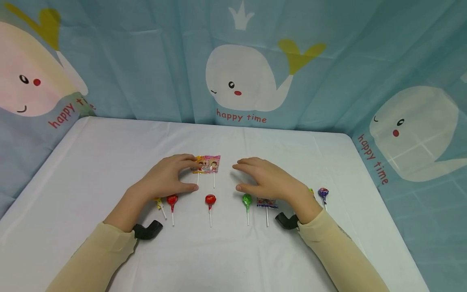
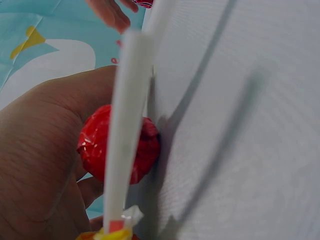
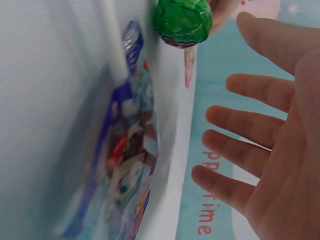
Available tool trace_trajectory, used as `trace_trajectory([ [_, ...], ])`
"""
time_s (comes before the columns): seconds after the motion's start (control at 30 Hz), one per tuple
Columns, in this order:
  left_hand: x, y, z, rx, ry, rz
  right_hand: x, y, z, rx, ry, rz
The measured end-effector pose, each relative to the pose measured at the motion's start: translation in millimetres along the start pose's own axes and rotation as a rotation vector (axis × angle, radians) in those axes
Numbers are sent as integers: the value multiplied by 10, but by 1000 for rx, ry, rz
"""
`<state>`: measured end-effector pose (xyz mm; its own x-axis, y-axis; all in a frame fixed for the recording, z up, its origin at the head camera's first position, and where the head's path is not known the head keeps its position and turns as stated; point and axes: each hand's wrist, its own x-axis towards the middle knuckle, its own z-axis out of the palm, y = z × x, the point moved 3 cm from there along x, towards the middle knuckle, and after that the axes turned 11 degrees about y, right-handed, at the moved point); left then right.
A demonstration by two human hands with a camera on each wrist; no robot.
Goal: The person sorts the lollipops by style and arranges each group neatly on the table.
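Observation:
My left hand [image 1: 166, 177] has its fingertips over an orange-wrapped lollipop [image 1: 198, 170], thumb spread away; whether they touch it I cannot tell. Beside that lies a pink-wrapped lollipop [image 1: 214, 164]. Under the left wrist are a yellow lollipop [image 1: 159, 201] and a red lollipop [image 2: 95, 142]. Another red lollipop [image 1: 210, 199] lies mid-table. My right hand [image 1: 270, 178], fingers apart and holding nothing, is above a green lollipop [image 3: 184, 21] and a flat blue-wrapped lollipop [image 3: 132, 185]. A purple lollipop [image 1: 323, 192] lies right of the right wrist, which partly hides a yellow-green one [image 1: 311, 191].
A white cloth covers the table [image 1: 204, 259]. Blue curtains with whale prints [image 1: 244, 77] stand along its back and sides. Black wrist-camera pieces [image 1: 147, 230] sit by both sleeves.

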<state>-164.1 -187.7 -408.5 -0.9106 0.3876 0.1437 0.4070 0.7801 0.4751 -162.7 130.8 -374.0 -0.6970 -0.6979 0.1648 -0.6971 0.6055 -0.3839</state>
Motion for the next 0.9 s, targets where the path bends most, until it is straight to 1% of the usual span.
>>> trace_trajectory([
  [0.27, -14, -2, -10, -8, 2, -4, -56, 18, 3, -1, -1, 6],
  [0.67, -13, -4, 1, -5, -7, -8, -209, 65, -4, -24, 7, 5],
  [0.9, -1, -3, -2, -11, -2, -6, -303, 89, -22, -29, 34, -8],
])
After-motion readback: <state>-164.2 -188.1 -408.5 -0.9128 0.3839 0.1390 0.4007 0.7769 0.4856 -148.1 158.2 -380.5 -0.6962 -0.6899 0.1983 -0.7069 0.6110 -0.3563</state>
